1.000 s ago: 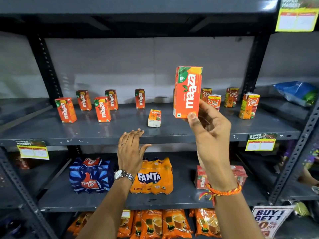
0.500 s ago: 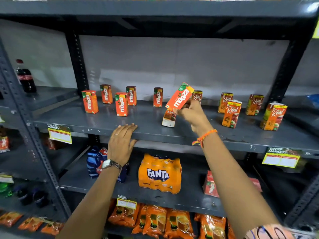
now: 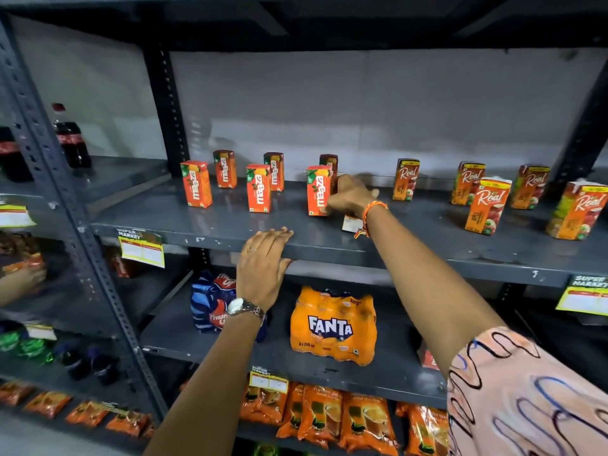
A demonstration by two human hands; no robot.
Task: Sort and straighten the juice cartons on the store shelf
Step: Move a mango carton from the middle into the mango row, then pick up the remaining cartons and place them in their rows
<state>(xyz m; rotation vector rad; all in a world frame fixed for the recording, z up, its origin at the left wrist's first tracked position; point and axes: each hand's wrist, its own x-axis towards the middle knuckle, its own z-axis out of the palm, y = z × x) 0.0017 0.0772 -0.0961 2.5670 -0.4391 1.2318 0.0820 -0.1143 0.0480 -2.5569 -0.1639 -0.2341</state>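
On the grey middle shelf (image 3: 427, 225), orange Maaza cartons (image 3: 196, 184) stand in two loose rows at the left. Several Real cartons (image 3: 488, 205) stand scattered at the right, turned at different angles. My right hand (image 3: 350, 199) grips one Maaza carton (image 3: 318, 190) by its right side. That carton stands upright on the shelf, at the right end of the front row. A small carton (image 3: 349, 223) lies mostly hidden behind my right wrist. My left hand (image 3: 263, 255) rests flat on the shelf's front edge, holding nothing.
Below are a Fanta pack (image 3: 332, 324) and a blue Thums Up pack (image 3: 212, 304). Orange packets (image 3: 329, 416) fill the bottom shelf. Cola bottles (image 3: 70, 139) stand in the left bay. Price tags (image 3: 142, 248) hang off the edge. Another person's hand (image 3: 19, 281) shows far left.
My right hand brought the Maaza carton down from in front of me, tilted it over the shelf, and set it upright in the front row. The left hand stayed on the edge.
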